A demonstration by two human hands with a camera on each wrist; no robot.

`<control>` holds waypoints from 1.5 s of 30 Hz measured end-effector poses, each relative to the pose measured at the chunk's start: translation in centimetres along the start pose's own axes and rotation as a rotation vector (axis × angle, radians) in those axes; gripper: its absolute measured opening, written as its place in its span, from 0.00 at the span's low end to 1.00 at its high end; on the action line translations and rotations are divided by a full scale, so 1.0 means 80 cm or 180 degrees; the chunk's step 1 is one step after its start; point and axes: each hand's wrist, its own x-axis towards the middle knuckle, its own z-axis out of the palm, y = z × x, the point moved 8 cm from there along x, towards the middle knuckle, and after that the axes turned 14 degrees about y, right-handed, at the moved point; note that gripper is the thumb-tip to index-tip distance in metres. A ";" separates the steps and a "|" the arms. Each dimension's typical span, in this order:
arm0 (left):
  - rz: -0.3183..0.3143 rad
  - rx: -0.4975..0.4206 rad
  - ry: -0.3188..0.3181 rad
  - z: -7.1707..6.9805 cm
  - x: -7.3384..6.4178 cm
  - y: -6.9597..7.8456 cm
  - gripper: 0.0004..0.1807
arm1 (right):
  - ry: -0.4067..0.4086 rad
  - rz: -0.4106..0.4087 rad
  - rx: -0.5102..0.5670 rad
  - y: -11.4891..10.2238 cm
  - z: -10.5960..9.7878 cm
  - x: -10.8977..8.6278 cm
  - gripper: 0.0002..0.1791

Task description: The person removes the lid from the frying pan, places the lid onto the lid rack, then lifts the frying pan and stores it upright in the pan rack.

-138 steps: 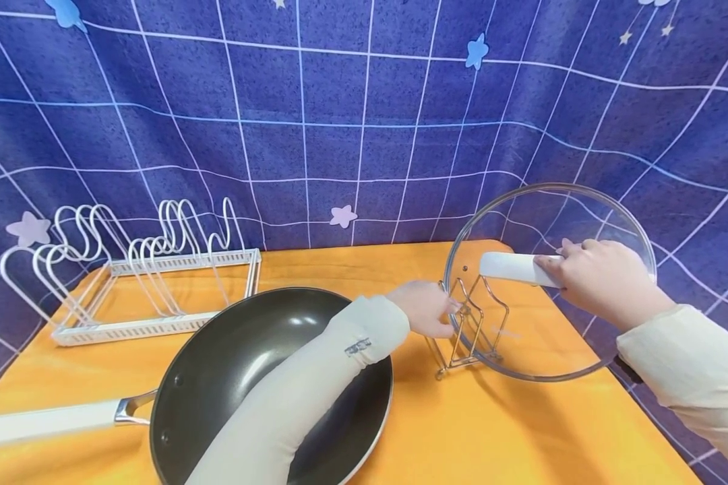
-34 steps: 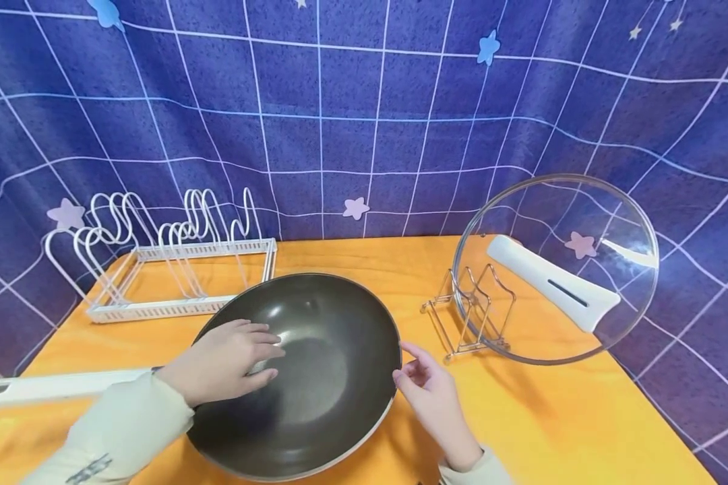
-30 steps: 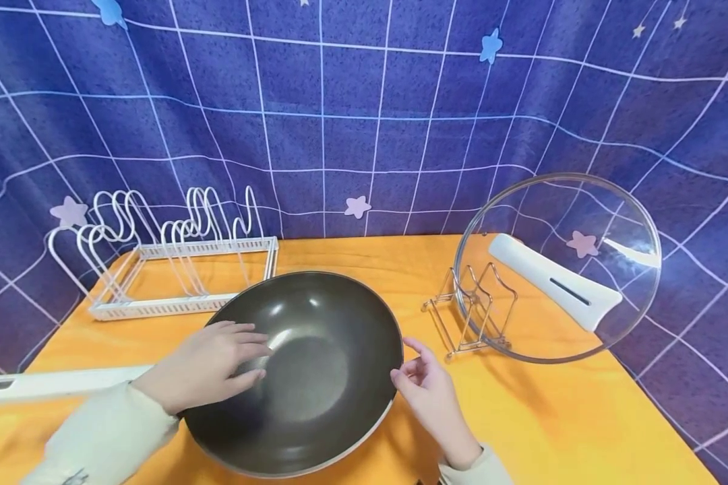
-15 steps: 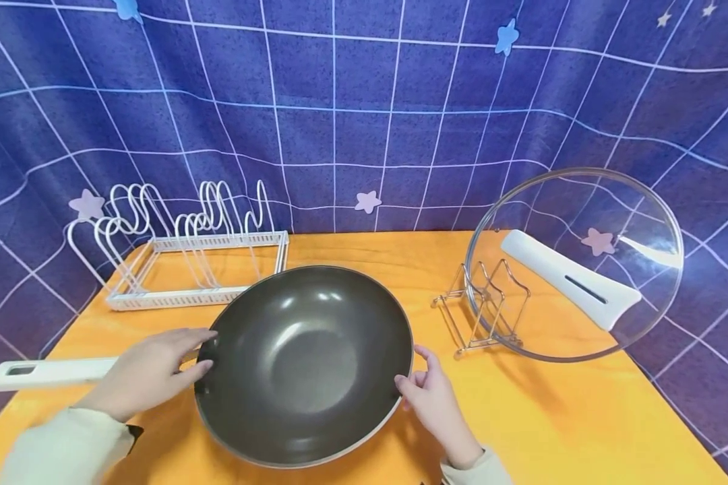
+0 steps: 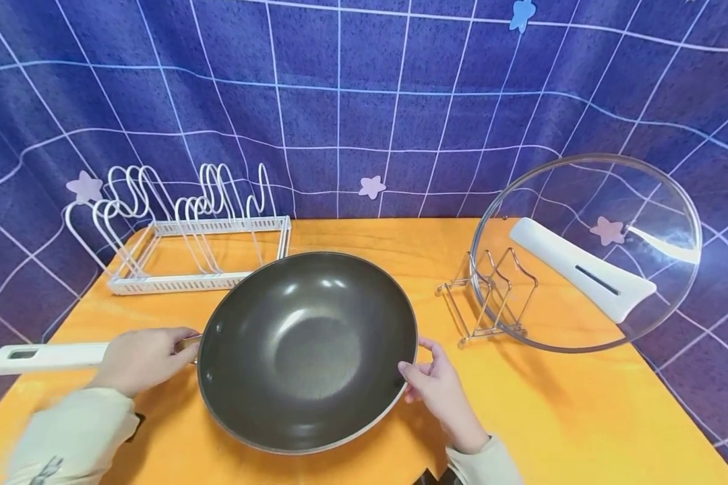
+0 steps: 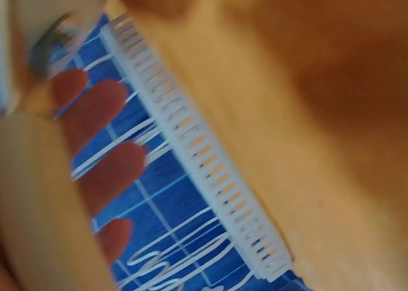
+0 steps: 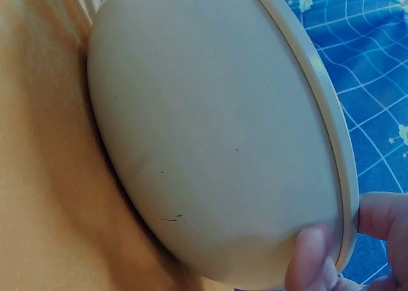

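Observation:
A dark-lined wok [image 5: 315, 357] sits on the orange table, its pale outer side [image 7: 210, 131] filling the right wrist view. Its long white handle [image 5: 51, 357] points left. My left hand [image 5: 142, 360] grips the handle close to the pan, thumb and forefinger at the metal neck. In the left wrist view the fingers [image 6: 111, 166] of that hand show past the pale handle, blurred. On the opposite side, my right hand [image 5: 433, 391] pinches the rim, with the thumb at the inner edge and the other fingers under the outside.
At the back left stands a white wire rack [image 5: 176, 283] with several upright loops. A small metal rack [image 5: 491, 330] at the right holds a glass lid [image 5: 558, 323] on edge, its white handle facing me. A blue curtain [image 5: 352, 101] hangs behind the orange table [image 5: 552, 417].
My right hand has let go of the lid, which now stands in the metal rack, and has taken the wok's rim. My left hand has moved from that rack, over the wok, to the handle.

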 end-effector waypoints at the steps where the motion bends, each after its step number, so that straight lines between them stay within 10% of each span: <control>1: -0.0056 0.0021 -0.0012 0.002 0.001 -0.002 0.20 | -0.0011 0.0022 0.0047 0.000 0.000 0.000 0.32; 45: -0.0272 0.0007 0.0535 0.006 0.033 0.030 0.24 | -0.0042 -0.0230 -0.0717 -0.031 -0.017 0.073 0.10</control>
